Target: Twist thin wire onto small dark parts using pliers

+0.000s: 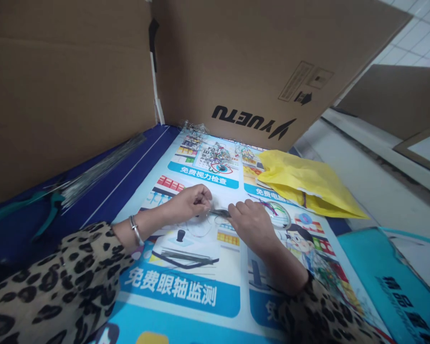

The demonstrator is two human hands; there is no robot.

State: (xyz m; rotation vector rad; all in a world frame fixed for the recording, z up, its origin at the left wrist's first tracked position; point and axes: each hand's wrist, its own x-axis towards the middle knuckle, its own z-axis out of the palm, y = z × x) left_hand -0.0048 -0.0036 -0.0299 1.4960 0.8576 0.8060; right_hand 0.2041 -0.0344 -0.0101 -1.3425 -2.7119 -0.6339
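Observation:
Above the printed sheet (139,322), my two hands meet near the middle. My right hand (252,227) is closed round a dark metal tool (220,213) that looks like pliers; its jaws point left, and the handles are hidden in the fist. The fingers of my left hand (195,203) pinch what appears to be a thin wire at the jaw tips. A fine loop of wire (200,235) hangs below them, faint against the print. Several straight dark wires (188,256) lie on the sheet just under my hands.
Cardboard walls (215,57) close off the back and left. Teal-handled pliers (52,210) and a bundle of straight wires (100,167) lie left. Tangled wires (215,155) are behind; a coil (281,215), yellow pouch (301,179) and teal box (376,272) are right.

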